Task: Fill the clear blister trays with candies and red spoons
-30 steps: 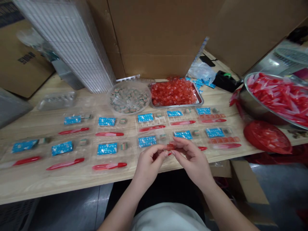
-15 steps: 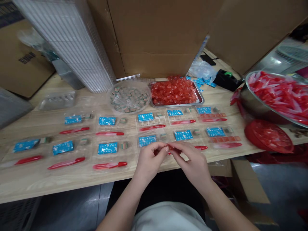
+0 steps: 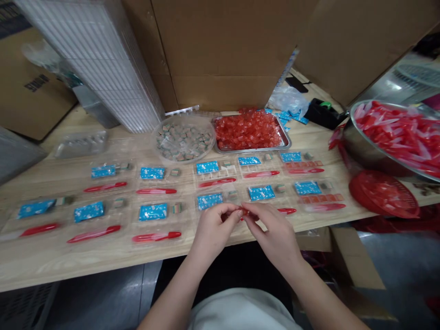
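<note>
Left hand (image 3: 216,230) and right hand (image 3: 275,236) are both closed in a pinch, the fingertips meeting on a small red translucent piece (image 3: 244,212) held over the near part of the desk (image 3: 75,259); the fingers cover too much of it to tell its exact form. Just beyond my left hand lies a blue printed sachet (image 3: 209,201), and a red stick (image 3: 287,211) lies by my right hand, its far end showing past the fingers. Both belong to rows of clear plastic blister trays (image 3: 154,201) spread across the desk, most sets holding a sachet, a small striped cube and a red stick. Farther on, a round clear dish of greenish-brown cubes (image 3: 184,142) stands beside a steel tray heaped with red wrapped pieces (image 3: 249,131). To the right, a red round mesh basket (image 3: 383,195) sits just in front of a steel bowl of red and pink sticks (image 3: 395,137). At the back are a black tape dispenser (image 3: 323,114), a tall stack of clear trays (image 3: 92,59) and a cardboard box (image 3: 220,46).
</note>
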{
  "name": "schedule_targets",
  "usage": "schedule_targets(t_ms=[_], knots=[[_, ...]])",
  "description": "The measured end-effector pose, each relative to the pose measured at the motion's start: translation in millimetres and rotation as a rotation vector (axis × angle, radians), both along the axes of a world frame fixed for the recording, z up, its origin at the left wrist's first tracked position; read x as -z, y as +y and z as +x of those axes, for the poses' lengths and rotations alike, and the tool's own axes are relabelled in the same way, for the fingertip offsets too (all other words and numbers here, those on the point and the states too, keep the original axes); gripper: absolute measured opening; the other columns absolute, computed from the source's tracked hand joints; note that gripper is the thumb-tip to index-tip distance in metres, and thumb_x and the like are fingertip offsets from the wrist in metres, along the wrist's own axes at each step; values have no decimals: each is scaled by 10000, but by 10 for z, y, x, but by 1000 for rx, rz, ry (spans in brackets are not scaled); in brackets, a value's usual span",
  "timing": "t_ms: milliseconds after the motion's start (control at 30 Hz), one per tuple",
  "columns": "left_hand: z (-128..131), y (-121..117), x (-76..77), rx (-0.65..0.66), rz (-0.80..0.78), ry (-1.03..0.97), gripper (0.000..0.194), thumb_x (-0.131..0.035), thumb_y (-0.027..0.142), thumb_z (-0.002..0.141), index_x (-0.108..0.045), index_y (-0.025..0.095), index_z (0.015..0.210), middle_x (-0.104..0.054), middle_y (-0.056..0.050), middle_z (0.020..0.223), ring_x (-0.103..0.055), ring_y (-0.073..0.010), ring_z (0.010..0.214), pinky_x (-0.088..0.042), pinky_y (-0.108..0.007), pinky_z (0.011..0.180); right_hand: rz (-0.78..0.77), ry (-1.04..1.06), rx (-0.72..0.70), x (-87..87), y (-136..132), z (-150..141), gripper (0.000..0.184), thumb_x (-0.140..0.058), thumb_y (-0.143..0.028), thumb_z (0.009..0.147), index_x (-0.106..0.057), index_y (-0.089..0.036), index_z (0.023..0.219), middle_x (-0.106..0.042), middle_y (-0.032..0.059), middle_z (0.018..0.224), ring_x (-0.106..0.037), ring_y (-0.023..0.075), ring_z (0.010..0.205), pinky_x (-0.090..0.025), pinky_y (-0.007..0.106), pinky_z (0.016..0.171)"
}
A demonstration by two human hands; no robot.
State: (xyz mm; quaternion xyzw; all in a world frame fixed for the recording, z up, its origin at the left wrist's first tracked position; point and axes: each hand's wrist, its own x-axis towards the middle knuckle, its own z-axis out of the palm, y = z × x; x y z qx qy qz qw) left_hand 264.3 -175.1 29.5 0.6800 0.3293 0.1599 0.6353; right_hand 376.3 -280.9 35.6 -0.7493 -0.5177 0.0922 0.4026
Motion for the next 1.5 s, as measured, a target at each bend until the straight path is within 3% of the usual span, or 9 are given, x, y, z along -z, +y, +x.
schedule_targets(t_ms=[200, 367, 467, 567, 767, 900, 1033, 1200, 1500], knots=[[-1, 35, -8, 31, -81, -6, 170, -546, 240, 802, -694, 160, 829, -691, -25, 762, -611, -148, 707, -471, -246, 679, -25, 125, 54, 30, 0, -7, 309, -567, -197, 834, -595, -265, 1135, -684, 26, 956, -634, 169, 781, -523, 333, 743], [-24, 65, -41, 41, -229, -27, 219, -540, 241, 803, -705, 159, 921, -624, 12, 603, -507, -93, 517, -389, -196, 501, -36, 239, 84, 19, 2, 18, 357, -574, -222, 829, -570, -257, 1184, -686, 35, 951, -642, 176, 798, -527, 340, 752], [-26, 67, -31, 49, -233, -65, 207, -572, 253, 802, -703, 161, 934, -684, -16, 726, -584, -120, 630, -447, -217, 590, -30, 295, 85, 14, 16, 15, 357, -581, -224, 823, -572, -258, 1179, -682, 39, 962, -644, 176, 819, -529, 346, 769], [-31, 40, -6, 13, -147, -98, 160, -587, 260, 812, -697, 170, 886, -712, -43, 876, -635, -165, 800, -483, -262, 727, -22, 480, 87, 37, 11, 3, 330, -622, -249, 798, -597, -250, 1127, -659, 51, 1038, -643, 175, 868, -537, 338, 787], [-174, -81, 9, 25, 309, -14, 156, -559, 254, 862, -698, 236, 932, -704, -22, 891, -622, -167, 839, -471, -268, 759, -114, 842, 58, 89, -78, 107, 208, -661, -346, 771, -661, -206, 925, -698, 36, 864, -657, 169, 758, -553, 332, 728], [-366, -97, 77, -36, 509, 154, 197, -501, 236, 893, -654, 225, 1018, -684, -46, 972, -617, -186, 890, -478, -300, 781, -99, 460, 79, 105, -54, 307, 198, -608, -301, 803, -670, -221, 973, -685, 59, 993, -639, 200, 892, -535, 356, 769], [-438, -69, 155, 78, 704, 305, 194, -473, 220, 901, -647, 207, 986, -675, -57, 921, -614, -219, 875, -477, -355, 786, -139, 15, -112, 121, 154, 399, 337, -533, -195, 827, -602, -247, 1153, -675, 61, 1011, -613, 218, 910, -517, 391, 774], [-393, -19, 169, 153, 752, 351, 196, -463, 209, 903, -645, 213, 975, -657, -59, 912, -612, -211, 875, -489, -338, 777, -158, -297, -264, 84, 513, 354, 462, -455, -81, 824, -512, -213, 1262, -676, 69, 960, -578, 237, 924, -486, 408, 823], [-387, 78, 217, 200, 679, 358, 203, -461, 243, 910, -646, 217, 989, -658, -64, 924, -612, -210, 894, -483, -339, 803, -270, -379, -358, 59, 706, 408, 143, -522, -106, 823, -633, -186, 782, -674, 61, 788, -603, 216, 766, -468, 379, 778]])
